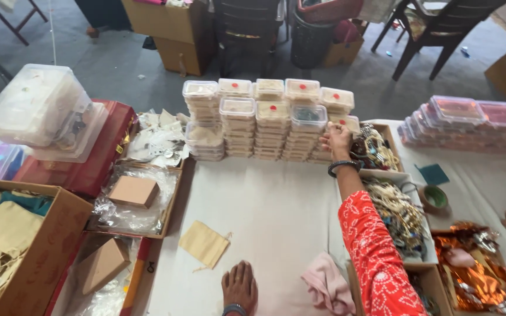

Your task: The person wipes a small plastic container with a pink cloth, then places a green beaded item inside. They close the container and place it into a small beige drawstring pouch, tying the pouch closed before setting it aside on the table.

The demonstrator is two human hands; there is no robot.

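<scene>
Reaching forward, the right hand point(339, 140) is stretched to the stacks of clear lidded boxes point(267, 120) at the far side of the bench point(265, 205), its fingers loosely spread against the rightmost stack; whether anything is gripped cannot be told. The left hand point(239, 285) is laid flat and open on the bench, nothing held, near a small cloth pouch point(204, 243) and a pink cloth point(327, 285). The boxes are judged light, stiff and smooth-sided, the stacks easily toppled; a box is best taken by its two opposite walls just under the lid.
</scene>
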